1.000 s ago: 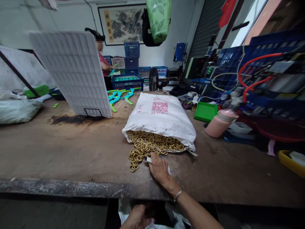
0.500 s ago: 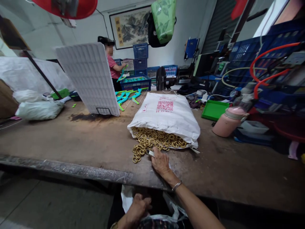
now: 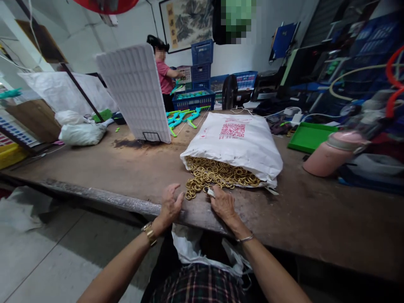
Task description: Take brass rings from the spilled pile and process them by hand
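A white sack (image 3: 243, 139) with red print lies on the table, its mouth toward me. Brass-coloured rings (image 3: 197, 182) spill from it in a loose heap near the front edge. My right hand (image 3: 223, 205) is closed around a small white piece with a dark end (image 3: 210, 192), right beside the heap; its kind cannot be made out. Left of the rings, my left hand (image 3: 172, 204) hovers at the table edge, fingers apart and holding nothing. A white plastic bag (image 3: 186, 244) hangs open at my lap, below the edge.
A white ribbed panel (image 3: 132, 92) stands upright on the wooden table (image 3: 126, 168). A pink bottle (image 3: 328, 155) and a green tray (image 3: 307, 136) are at the right. Turquoise hangers (image 3: 181, 118) lie farther back, where a co-worker (image 3: 164, 71) stands by blue crates (image 3: 202, 63).
My left hand has come up from the lap bag to the table edge, and its fingers have opened. The right hand stays beside the rings with the white piece. The view has shifted left.
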Demonstrator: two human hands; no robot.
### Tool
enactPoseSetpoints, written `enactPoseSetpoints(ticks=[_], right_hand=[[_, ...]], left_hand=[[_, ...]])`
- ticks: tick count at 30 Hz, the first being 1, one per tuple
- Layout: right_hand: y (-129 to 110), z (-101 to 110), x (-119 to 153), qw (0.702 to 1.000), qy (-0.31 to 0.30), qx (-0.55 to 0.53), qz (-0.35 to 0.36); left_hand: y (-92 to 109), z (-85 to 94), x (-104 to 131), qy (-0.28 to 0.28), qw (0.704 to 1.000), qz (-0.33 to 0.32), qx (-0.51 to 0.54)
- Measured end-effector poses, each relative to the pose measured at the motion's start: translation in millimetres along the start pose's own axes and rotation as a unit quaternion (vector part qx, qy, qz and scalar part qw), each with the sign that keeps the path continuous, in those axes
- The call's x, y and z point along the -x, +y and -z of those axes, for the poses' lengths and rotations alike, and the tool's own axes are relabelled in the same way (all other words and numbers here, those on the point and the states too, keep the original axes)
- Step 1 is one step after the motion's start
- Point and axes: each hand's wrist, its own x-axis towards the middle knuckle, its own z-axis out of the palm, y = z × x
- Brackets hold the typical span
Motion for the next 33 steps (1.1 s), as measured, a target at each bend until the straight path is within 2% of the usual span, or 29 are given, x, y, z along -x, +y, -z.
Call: enactPoseSetpoints(ticks=[3,6,9,15,22,26,28,30,33], right_hand=[[2.3,0.1,4.1,1.000,0.001,0.010,0.006],[5.0,2.2,9.8,1.000,0.006,0.008,0.016],[8.8,4.0,16.7,1.000,0.017,-0.001,0.018],[16.8,2.1,26.3,0.996,0.068,-0.050,-0.004],[24.3,4.3,27.0,0.990,0.094,-0.076,-0.071],[32.0,7.0,28.9,0.985,0.107,-0.052,-0.128],[33.5,8.6,29.9,0.984,0.107,-0.044,-0.134],[32.9,10.0,30.2,0.986,0.106,-0.042,-0.124],[30.8,10.2,29.1,0.987,0.111,-0.041,-0.105]], left_hand=[[-23.4,-22.6,-19.1,-0.037,0.997,-0.023,-0.061],[-32.1,-43.6,-28.8,-0.085,0.990,-0.004,-0.111],[-28.4,-59.1,-35.4,-0.121,0.984,-0.014,-0.130],[-7.1,-82.4,-42.1,-0.173,0.972,-0.054,-0.150],[13.9,-106.9,-29.3,-0.147,0.972,-0.050,-0.179],[25.4,-113.0,-14.5,-0.145,0.979,-0.091,-0.112],[28.2,-111.9,-14.4,-0.125,0.984,-0.114,-0.059],[27.4,-109.8,-24.9,-0.096,0.986,-0.134,-0.019],[20.1,-109.5,-61.1,-0.064,0.986,-0.154,-0.013]])
